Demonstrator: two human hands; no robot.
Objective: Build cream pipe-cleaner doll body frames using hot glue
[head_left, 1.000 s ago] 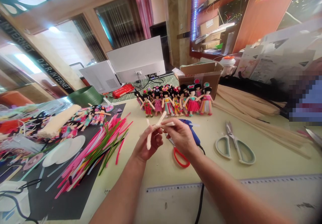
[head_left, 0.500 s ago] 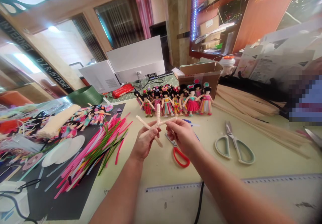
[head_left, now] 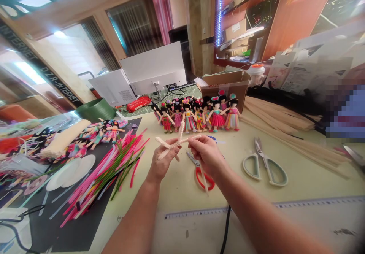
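Cream stems (head_left: 179,141) bridge both pinching hands (head_left: 161,162) (head_left: 207,153).

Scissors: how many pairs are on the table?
2 clearly: red-handled scissors by the right hand, grey-handled scissors farther right. A blade at the right edge might be another, cut off by the frame.

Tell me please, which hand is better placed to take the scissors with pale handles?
Probably the right hand: the pale-handled scissors lie to its right, nearer to it than to the left hand. Both hands hold the cream piece, so the right would first need to let go.
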